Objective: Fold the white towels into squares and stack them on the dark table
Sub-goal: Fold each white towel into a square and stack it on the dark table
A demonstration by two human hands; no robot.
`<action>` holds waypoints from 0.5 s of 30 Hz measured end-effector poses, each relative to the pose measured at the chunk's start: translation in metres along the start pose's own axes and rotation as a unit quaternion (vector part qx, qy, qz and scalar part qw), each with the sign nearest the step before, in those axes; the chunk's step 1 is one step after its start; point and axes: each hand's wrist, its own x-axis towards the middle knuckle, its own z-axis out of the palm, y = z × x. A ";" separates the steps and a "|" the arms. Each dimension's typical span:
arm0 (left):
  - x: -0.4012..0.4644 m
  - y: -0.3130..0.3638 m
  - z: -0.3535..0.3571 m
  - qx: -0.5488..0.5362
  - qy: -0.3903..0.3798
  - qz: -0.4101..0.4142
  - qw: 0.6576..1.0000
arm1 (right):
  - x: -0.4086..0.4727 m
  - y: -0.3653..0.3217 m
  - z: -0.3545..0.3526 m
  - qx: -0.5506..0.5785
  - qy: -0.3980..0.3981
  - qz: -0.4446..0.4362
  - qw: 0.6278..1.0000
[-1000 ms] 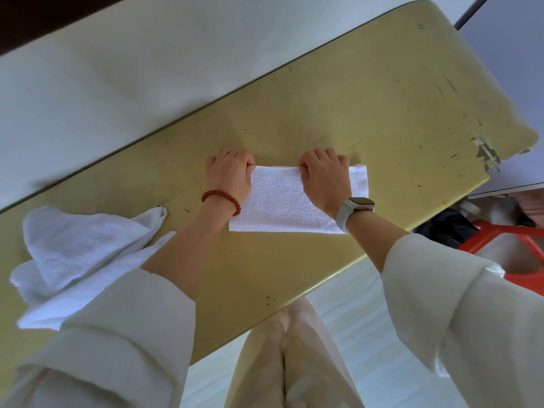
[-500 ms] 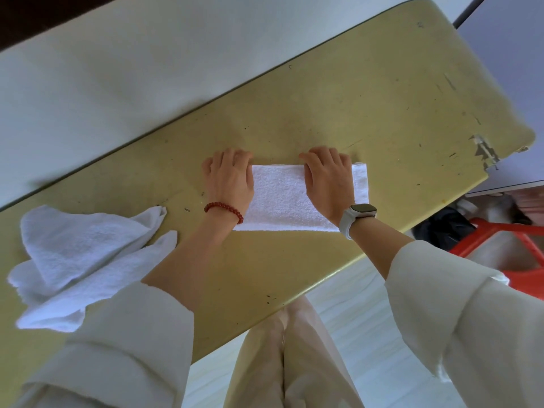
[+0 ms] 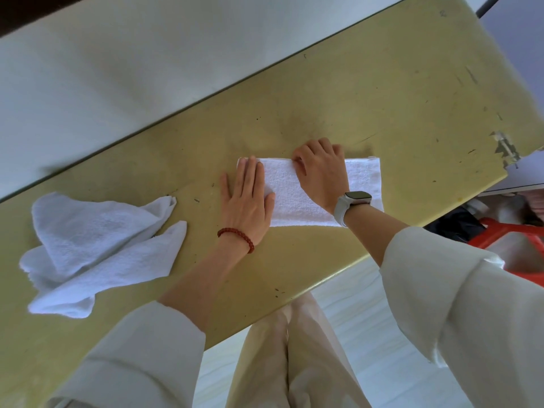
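Head view: on the yellow table [image 3: 382,92] I see my left hand [image 3: 250,201] pressing flat, fingers straight, on the folded towel [image 3: 297,195]. My right hand [image 3: 322,172] pinches its far edge. I'd fold end to end, corners aligned, for a square.

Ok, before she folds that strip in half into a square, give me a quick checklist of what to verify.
1. Strip lies flat on the table: ok.
2. Left hand flat, pinning the strip's left end: ok.
3. Right hand has its fingers curled at the strip's far edge: ok.
4. Strip's right end free to lift: ok.
5. Layer edges aligned: cannot tell.
6. Unfolded towel apart from the strip: ok.
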 end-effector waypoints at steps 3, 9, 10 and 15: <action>-0.001 0.000 0.001 0.002 -0.002 -0.006 1.000 | 0.002 0.000 -0.002 -0.002 -0.005 -0.001 1.000; -0.003 -0.001 -0.002 -0.002 0.014 -0.014 1.000 | 0.010 -0.001 0.002 -0.011 -0.027 0.020 0.999; -0.003 -0.002 -0.003 -0.006 0.025 -0.012 1.000 | 0.011 -0.002 0.002 -0.010 -0.030 0.022 0.999; 0.015 -0.010 -0.014 -0.064 0.133 -0.054 0.988 | 0.005 -0.005 -0.002 -0.019 0.014 -0.011 1.000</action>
